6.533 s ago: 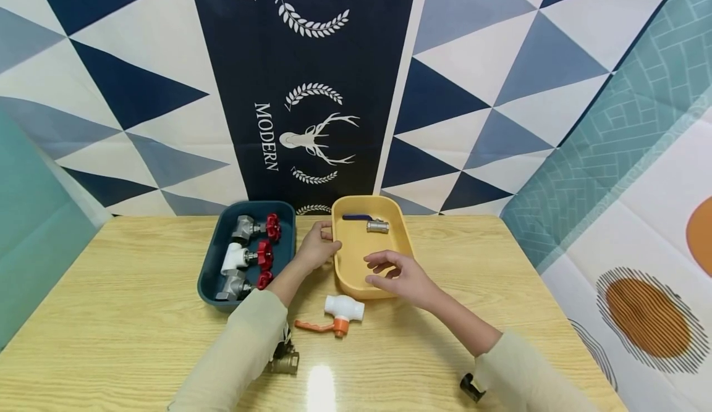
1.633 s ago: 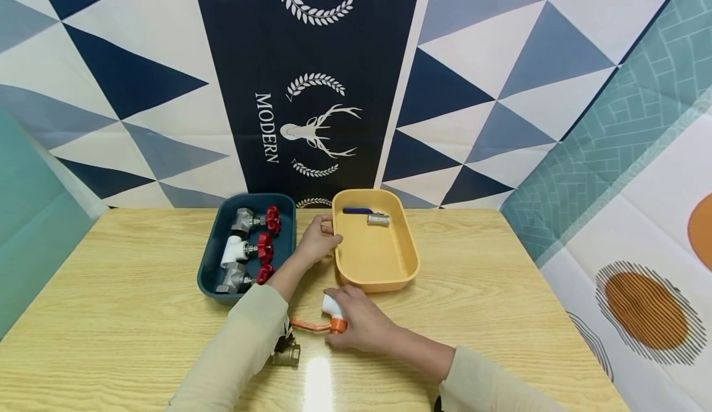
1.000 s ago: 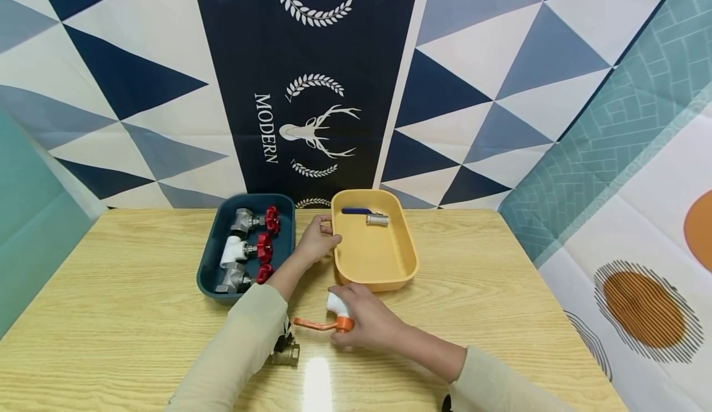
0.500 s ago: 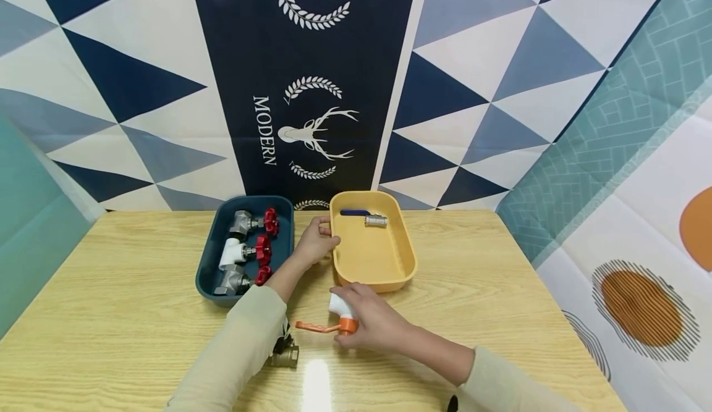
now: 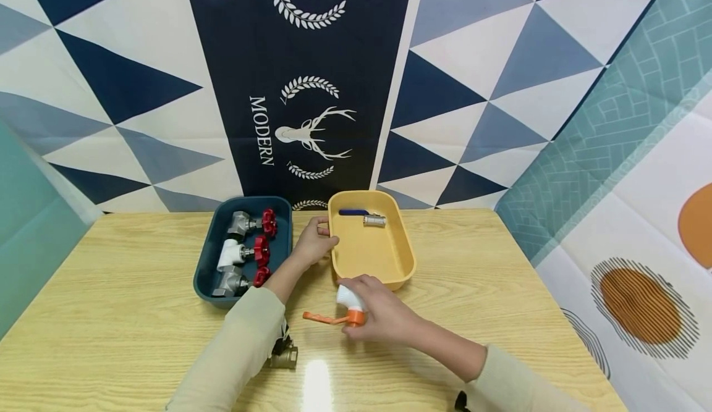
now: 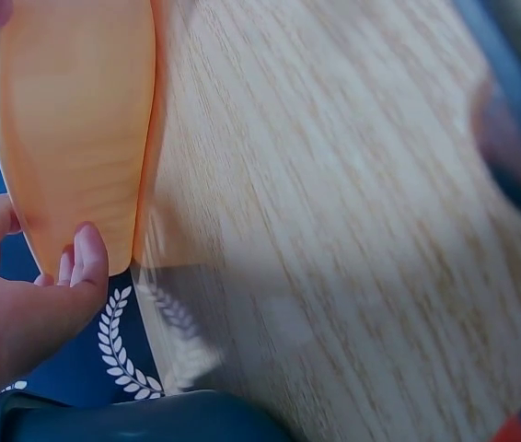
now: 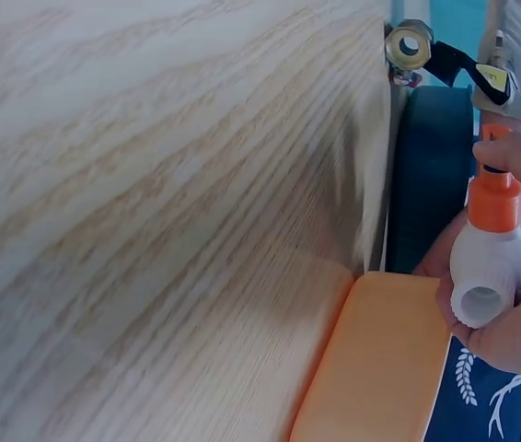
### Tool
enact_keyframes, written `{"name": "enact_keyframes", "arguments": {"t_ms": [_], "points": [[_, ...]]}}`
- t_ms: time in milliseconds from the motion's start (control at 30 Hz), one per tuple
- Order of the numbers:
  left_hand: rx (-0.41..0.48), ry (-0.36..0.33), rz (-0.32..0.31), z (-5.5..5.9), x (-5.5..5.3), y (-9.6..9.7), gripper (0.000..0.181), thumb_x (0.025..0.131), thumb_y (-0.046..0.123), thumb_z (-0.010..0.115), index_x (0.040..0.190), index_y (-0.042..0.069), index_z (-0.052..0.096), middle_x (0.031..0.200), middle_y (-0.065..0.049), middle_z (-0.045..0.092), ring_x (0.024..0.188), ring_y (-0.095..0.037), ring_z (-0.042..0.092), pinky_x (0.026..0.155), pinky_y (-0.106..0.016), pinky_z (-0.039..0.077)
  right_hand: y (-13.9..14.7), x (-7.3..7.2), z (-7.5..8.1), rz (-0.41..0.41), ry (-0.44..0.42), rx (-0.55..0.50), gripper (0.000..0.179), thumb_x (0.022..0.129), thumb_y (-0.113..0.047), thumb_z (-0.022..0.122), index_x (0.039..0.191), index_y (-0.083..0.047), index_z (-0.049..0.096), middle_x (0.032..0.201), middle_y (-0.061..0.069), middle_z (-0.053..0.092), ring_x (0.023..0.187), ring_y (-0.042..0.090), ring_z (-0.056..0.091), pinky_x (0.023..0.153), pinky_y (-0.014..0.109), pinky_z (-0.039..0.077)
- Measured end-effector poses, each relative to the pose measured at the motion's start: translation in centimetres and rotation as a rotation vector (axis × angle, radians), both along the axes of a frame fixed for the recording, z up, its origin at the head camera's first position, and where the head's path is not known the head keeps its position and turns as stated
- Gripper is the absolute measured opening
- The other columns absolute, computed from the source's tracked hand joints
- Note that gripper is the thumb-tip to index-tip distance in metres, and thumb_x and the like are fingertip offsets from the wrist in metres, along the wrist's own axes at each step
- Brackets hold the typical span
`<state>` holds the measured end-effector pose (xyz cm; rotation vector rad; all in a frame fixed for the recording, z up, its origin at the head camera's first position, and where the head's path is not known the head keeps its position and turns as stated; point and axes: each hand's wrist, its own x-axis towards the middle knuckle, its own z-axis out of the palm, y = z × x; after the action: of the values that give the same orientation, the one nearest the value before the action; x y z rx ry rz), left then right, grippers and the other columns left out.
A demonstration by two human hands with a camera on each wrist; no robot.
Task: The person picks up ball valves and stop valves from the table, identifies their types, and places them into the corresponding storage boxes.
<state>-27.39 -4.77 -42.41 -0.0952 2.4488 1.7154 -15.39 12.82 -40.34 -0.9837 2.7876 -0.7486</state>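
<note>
My right hand (image 5: 386, 313) grips a white plastic ball valve (image 5: 349, 298) with an orange lever handle, just in front of the yellow bin (image 5: 413, 267). In the right wrist view the ball valve (image 7: 487, 267) shows its open pipe end, with thumb and fingers around the body. The lever points left in the head view. My left hand (image 5: 314, 242) holds the left rim of the yellow bin, thumb over the edge and fingers along the outer wall (image 6: 81, 138). Inside that bin, near the back, lies a metal ball valve (image 5: 374, 220) with a blue lever.
Left of the yellow bin stands a dark blue bin (image 5: 203, 276) with several red-handwheel valves, one of them white (image 5: 230, 255). A brass valve (image 5: 285, 357) lies on the table (image 5: 139, 338), partly hidden by my left sleeve. A patterned cloth wall (image 5: 311, 171) rises behind.
My right hand has come down from over the yellow bin, gripped the white ball valve and carried it slightly right and toward the bin. The left hand stays at the rim.
</note>
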Motion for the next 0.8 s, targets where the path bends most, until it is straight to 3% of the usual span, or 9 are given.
{"name": "enact_keyframes", "arguments": {"t_ms": [800], "points": [[-0.015,0.011,0.0,-0.1,0.1,0.0,0.056,0.085,0.012,0.064,0.136,0.008,0.04,0.11,-0.015,0.055,0.089,-0.022,0.056,0.07,-0.025,0.049,1.4,-0.2,0.8,-0.012,0.032,-0.008,0.075,0.07,-0.028,0.079,0.135,-0.01,0.047,0.116,0.003,0.055,0.098,0.013,0.051,0.079,0.026,0.047]]}}
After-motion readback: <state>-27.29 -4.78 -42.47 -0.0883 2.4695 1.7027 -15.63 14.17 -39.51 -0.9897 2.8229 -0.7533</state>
